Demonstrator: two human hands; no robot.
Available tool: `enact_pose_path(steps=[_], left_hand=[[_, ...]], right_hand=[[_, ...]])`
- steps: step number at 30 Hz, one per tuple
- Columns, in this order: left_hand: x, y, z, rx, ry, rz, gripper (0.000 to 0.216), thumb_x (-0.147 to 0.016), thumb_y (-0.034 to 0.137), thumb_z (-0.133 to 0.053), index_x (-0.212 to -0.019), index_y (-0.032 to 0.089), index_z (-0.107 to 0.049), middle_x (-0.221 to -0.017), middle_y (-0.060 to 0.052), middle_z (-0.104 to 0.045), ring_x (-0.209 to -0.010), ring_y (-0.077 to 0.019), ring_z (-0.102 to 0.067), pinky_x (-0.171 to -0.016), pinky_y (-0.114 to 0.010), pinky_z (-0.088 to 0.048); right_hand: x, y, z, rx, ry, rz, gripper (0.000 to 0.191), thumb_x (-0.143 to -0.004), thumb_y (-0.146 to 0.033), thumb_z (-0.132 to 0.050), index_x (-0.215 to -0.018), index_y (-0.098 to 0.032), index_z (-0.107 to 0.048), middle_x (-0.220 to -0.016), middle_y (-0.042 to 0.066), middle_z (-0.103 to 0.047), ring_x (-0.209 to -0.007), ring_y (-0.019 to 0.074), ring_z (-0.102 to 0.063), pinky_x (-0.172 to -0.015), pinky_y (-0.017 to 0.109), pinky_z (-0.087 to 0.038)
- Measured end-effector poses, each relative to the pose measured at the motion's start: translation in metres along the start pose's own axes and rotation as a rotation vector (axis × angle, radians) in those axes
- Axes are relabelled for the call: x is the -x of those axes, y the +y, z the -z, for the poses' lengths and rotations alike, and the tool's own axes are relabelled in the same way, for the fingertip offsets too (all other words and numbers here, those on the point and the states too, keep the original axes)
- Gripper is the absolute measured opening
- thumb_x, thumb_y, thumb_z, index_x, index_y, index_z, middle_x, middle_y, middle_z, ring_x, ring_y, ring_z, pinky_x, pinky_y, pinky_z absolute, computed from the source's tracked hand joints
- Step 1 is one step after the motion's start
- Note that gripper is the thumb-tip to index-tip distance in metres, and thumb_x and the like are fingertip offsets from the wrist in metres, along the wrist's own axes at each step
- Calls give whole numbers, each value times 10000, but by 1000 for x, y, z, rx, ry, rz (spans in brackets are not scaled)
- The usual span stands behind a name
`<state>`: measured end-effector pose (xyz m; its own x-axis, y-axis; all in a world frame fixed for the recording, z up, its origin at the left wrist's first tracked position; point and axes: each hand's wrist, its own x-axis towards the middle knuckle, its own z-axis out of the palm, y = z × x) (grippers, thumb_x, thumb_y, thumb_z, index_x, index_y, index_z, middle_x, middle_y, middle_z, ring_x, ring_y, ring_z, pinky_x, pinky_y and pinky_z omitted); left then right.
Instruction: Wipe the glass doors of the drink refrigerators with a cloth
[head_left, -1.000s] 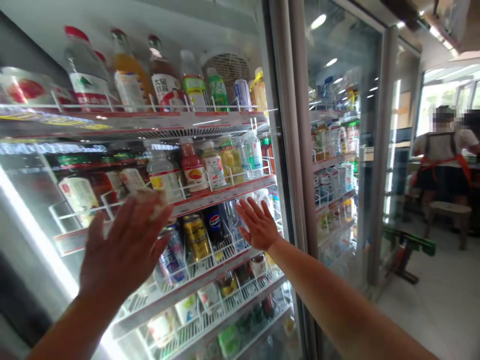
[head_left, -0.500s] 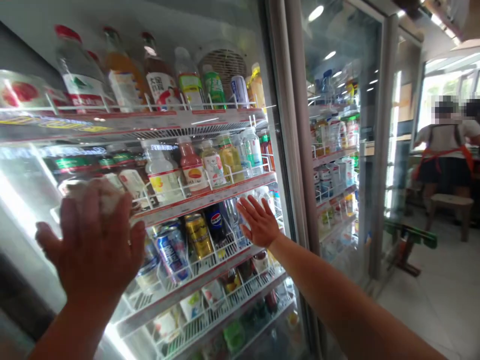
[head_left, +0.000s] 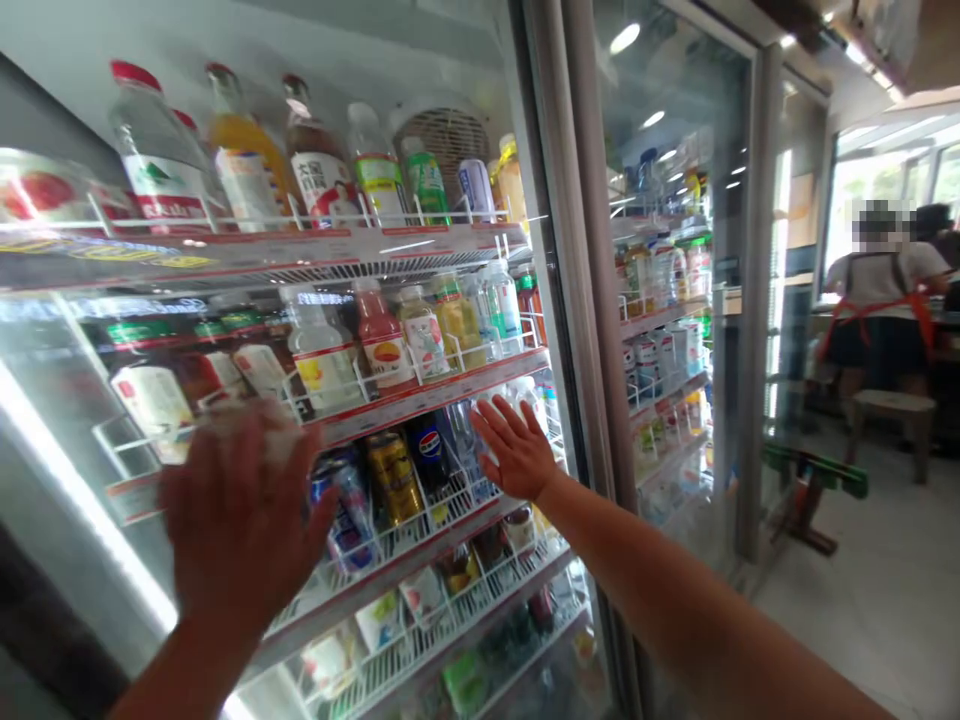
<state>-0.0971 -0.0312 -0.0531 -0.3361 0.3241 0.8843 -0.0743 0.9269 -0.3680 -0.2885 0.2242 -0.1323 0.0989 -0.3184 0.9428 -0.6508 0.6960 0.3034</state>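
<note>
Reaching both hands up to the drinks cooler's glass door (head_left: 360, 50).
The left hand (head_left: 244, 510), motion-blurred, has a pale wad (head_left: 274, 435) at its fingers, nearer the door's left edge; half hidden and smeared, it can't be identified, nor can I tell how tightly it's gripped. The right hand (head_left: 517, 450) lies flat, fingers spread, near the door's right edge. Behind the glass, both hands cover parts of the shelves (head_left: 442, 390); the lowest rows sink into murk.

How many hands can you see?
2. The bare left hand partly covers what looks like a pale crumpled cloth; the bare right hand is spread right of the dark drink with round red-white-blue logo. The people at back right may hide others.
</note>
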Motion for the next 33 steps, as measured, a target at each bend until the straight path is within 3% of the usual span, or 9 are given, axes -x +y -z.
enact_pose_path(steps=[4, 10, 12, 16, 18, 23, 28, 30, 33], left_hand=[[8, 9, -13, 29, -76, -344, 606, -987, 477, -528, -1554, 384, -336, -1620, -15, -332, -1522, -268, -249, -1292, -498, -85], [-28, -16, 6, -83, 102, 53, 761, -933, 426, -601, -1594, 318, -239, -1689, -66, -73, -1510, -450, -174, -1217, -680, -145], [-24, -9, 0, -42, 67, 6, 818, -924, 447, -613, -1607, 308, -185, -1690, -66, -31, -1518, -454, -125, -1222, -674, -157], [-12, 6, -11, 52, -52, -258, 680, -982, 457, -549, -1586, 366, -249, -1640, -45, -275, -1521, -309, -246, -1271, -571, -122], [-16, 1, -5, 9, -43, -202, 643, -990, 430, -539, -1575, 356, -283, -1629, -43, -301, -1507, -324, -279, -1260, -616, -109], [-22, -9, 6, -58, 56, 78, 694, -992, 468, -488, -1596, 259, -217, -1690, -50, -29, -1511, -460, -113, -1181, -754, -154], [-6, 5, -7, -15, -113, -285, 631, -985, 394, -566, -1564, 342, -320, -1643, -36, -268, -1527, -306, -223, -1272, -594, -125], [-14, -4, -4, -41, -82, -213, 636, -989, 414, -560, -1566, 358, -301, -1644, -21, -271, -1522, -302, -239, -1269, -603, -91], [-30, -16, 2, -77, 60, 49, 648, -990, 477, -505, -1577, 344, -263, -1685, -9, -111, -1510, -408, -198, -1209, -701, -116]], right_hand=[[0, 0, 0, -2, 8, -1, 676, -982, -351, -460, -1599, -173, -251, -1572, 55, -463, -1568, 200, -178, -1303, 449, -49], [1, 1, 0, -8, -10, -3, 688, -978, -348, -461, -1604, -173, -236, -1577, 61, -455, -1567, 207, -181, -1302, 460, -45], [0, 1, 0, -9, -14, -6, 688, -979, -346, -460, -1606, -179, -231, -1577, 57, -454, -1565, 202, -189, -1303, 456, -44], [1, 1, 0, -5, -34, -10, 688, -979, -348, -464, -1608, -195, -228, -1587, 49, -438, -1557, 207, -223, -1303, 453, -50], [2, 1, 0, -6, -46, -14, 696, -979, -351, -464, -1612, -204, -215, -1593, 49, -430, -1551, 213, -244, -1302, 456, -54], [4, 2, -1, -32, -45, -19, 759, -974, -348, -478, -1627, -208, -119, -1602, 53, -416, -1551, 227, -241, -1297, 471, -79], [5, 2, -2, -41, -37, -11, 739, -986, -337, -453, -1627, -201, -109, -1603, 58, -414, -1553, 225, -236, -1295, 471, -71], [5, 2, -2, -40, -42, -15, 737, -985, -332, -452, -1627, -203, -113, -1604, 60, -411, -1551, 228, -242, -1294, 476, -79], [5, 1, -2, -39, -48, -17, 750, -969, -327, -473, -1625, -199, -134, -1596, 67, -425, -1550, 233, -245, -1291, 484, -108]])
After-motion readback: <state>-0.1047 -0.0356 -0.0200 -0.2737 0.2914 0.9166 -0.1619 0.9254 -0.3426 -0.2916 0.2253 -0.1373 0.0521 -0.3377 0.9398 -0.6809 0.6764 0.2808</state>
